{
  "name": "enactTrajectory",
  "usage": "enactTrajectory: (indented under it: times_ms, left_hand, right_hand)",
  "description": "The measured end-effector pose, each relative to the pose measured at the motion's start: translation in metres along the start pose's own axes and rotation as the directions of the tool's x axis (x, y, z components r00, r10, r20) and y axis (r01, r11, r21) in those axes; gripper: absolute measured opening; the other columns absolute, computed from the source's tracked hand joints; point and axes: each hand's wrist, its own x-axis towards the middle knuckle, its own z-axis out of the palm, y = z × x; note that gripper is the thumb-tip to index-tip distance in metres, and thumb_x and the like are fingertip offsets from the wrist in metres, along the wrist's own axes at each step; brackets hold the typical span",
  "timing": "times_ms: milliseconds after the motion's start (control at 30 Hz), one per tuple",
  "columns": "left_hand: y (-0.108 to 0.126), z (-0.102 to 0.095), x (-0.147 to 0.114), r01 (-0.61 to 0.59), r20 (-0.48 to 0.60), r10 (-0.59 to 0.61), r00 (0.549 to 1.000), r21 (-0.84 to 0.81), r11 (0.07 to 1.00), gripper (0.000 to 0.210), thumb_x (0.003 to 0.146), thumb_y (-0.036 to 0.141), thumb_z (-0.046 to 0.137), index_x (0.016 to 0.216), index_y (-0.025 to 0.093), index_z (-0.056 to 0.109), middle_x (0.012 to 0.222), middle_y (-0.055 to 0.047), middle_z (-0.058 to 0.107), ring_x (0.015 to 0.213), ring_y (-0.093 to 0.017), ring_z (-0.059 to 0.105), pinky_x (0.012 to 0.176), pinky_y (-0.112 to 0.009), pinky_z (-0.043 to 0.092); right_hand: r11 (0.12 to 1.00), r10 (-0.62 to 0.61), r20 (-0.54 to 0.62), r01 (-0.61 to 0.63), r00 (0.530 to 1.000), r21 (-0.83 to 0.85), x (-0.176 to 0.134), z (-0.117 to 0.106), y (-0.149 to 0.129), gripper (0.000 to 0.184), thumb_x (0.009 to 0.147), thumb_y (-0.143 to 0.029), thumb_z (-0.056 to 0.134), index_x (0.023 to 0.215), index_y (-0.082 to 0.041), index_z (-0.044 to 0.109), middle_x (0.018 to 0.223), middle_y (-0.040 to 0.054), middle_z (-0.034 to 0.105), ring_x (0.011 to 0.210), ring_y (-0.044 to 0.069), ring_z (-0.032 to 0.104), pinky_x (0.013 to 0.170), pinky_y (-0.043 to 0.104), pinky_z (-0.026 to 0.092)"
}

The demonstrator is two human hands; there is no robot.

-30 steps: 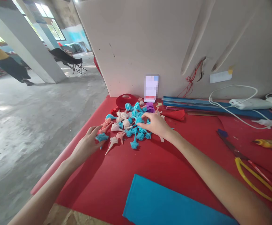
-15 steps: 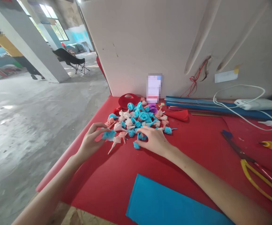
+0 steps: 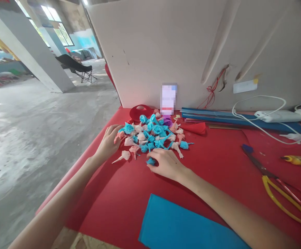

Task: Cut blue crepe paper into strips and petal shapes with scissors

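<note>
Blue paper flower is just off the front of the pile, at the right hand. Right thumb and index curl nearly together around it; reads as a light pinch, firmness can't be told. Left hand is at the pile's left edge, fingers part-curled by a coral flower and a second blue flower. Contact unclear, can't say if it has hold of anything.

Risks, my read: a tighter right pinch on the bloom probably crushes the thin paper. Flowers overlap in the pile, so pulling one could drag others along. A left-hand nudge might roll the pale flower lying off the pile's front left. Blue sheet, well in front of the pile, could shift if the right forearm drops. Scissors, well right of the pile, look out of the way.

Flower vs grip: bloom at the fingertip end, clear of the palm, pile just beyond. Stem hidden, so its direction is unknown.
</note>
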Motion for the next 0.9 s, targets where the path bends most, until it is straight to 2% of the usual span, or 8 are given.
enactTrajectory:
  times_ms: [100,167,233,333,433,533,700,900]
  left_hand:
    - [0.020,-0.014,-0.027,-0.008,0.124,0.010,0.992,-0.017,1.000,0.030,0.091,0.026,0.042,0.120,0.024,0.050,0.113,-0.006,0.059,0.103,-0.019,0.059,0.086,-0.030,0.050]
    - [0.030,-0.019,-0.041,-0.008,0.213,0.007,0.977,0.002,1.000,0.035,0.088,0.036,0.051,0.121,0.026,0.050,0.120,-0.005,0.059,0.110,-0.023,0.058,0.085,-0.030,0.051]
    - [0.035,-0.021,-0.049,-0.021,0.316,0.013,0.949,0.025,0.999,0.038,0.085,0.039,0.053,0.121,0.027,0.052,0.125,-0.006,0.058,0.114,-0.026,0.056,0.085,-0.032,0.051]
    - [0.037,-0.021,-0.048,-0.037,0.408,0.030,0.913,0.009,0.999,0.027,0.086,0.031,0.046,0.108,0.026,0.060,0.118,-0.004,0.063,0.110,-0.024,0.059,0.081,-0.031,0.052]
    - [0.040,-0.027,-0.038,-0.029,0.414,0.029,0.910,-0.007,1.000,0.024,0.086,0.026,0.042,0.097,0.026,0.063,0.109,-0.001,0.066,0.100,-0.021,0.063,0.076,-0.028,0.052]
    - [0.051,-0.038,-0.020,0.007,0.331,-0.005,0.943,-0.005,1.000,0.021,0.085,0.025,0.044,0.098,0.025,0.061,0.105,-0.002,0.067,0.091,-0.019,0.064,0.075,-0.029,0.051]
    - [0.059,-0.033,0.029,-0.007,0.080,0.008,0.997,-0.005,1.000,0.018,0.083,0.024,0.043,0.095,0.021,0.056,0.099,-0.003,0.064,0.091,-0.019,0.061,0.080,-0.031,0.050]
    - [0.028,0.006,0.069,-0.055,0.214,0.058,0.975,-0.019,0.998,0.029,0.074,0.019,0.047,0.100,0.021,0.059,0.103,-0.005,0.065,0.091,-0.024,0.062,0.078,-0.035,0.052]
  right_hand:
    - [0.995,0.020,-0.007,-0.019,1.000,0.096,-0.004,-0.006,-0.001,0.012,0.077,-0.021,0.060,0.087,-0.019,0.067,0.084,0.0029,0.068,0.079,0.017,0.061,0.065,0.027,0.041]
    - [0.985,0.043,-0.024,-0.038,0.999,0.171,0.002,-0.012,-0.002,0.012,0.077,-0.022,0.059,0.087,-0.020,0.066,0.083,0.0007,0.068,0.075,0.014,0.060,0.064,0.025,0.041]
    - [0.969,0.070,-0.047,-0.057,0.996,0.239,0.017,-0.021,-0.001,0.013,0.080,-0.023,0.056,0.089,-0.020,0.065,0.085,-0.0001,0.068,0.073,0.013,0.060,0.064,0.024,0.042]
    - [0.946,0.106,-0.064,-0.081,0.992,0.314,0.055,-0.034,0.002,0.015,0.084,-0.025,0.054,0.092,-0.018,0.064,0.089,0.0005,0.067,0.079,0.013,0.061,0.069,0.024,0.044]
    - [0.930,0.178,-0.060,-0.148,0.982,0.336,0.091,-0.044,0.010,0.022,0.087,-0.033,0.054,0.100,-0.017,0.062,0.083,0.0005,0.066,0.074,0.013,0.061,0.067,0.027,0.048]
    - [0.922,0.277,-0.114,-0.230,0.954,0.312,0.105,-0.049,0.023,0.028,0.089,-0.034,0.055,0.108,-0.014,0.058,0.096,0.0045,0.064,0.082,0.016,0.062,0.072,0.035,0.052]
    - [0.915,0.351,-0.160,-0.301,0.923,0.269,0.081,-0.047,0.036,0.027,0.089,-0.032,0.056,0.109,-0.015,0.058,0.107,0.0064,0.062,0.090,0.018,0.061,0.077,0.038,0.052]
    - [0.914,0.347,-0.179,-0.290,0.921,0.283,0.033,-0.050,0.035,0.014,0.087,-0.027,0.057,0.092,-0.014,0.062,0.087,0.0021,0.064,0.074,0.014,0.061,0.070,0.032,0.050]
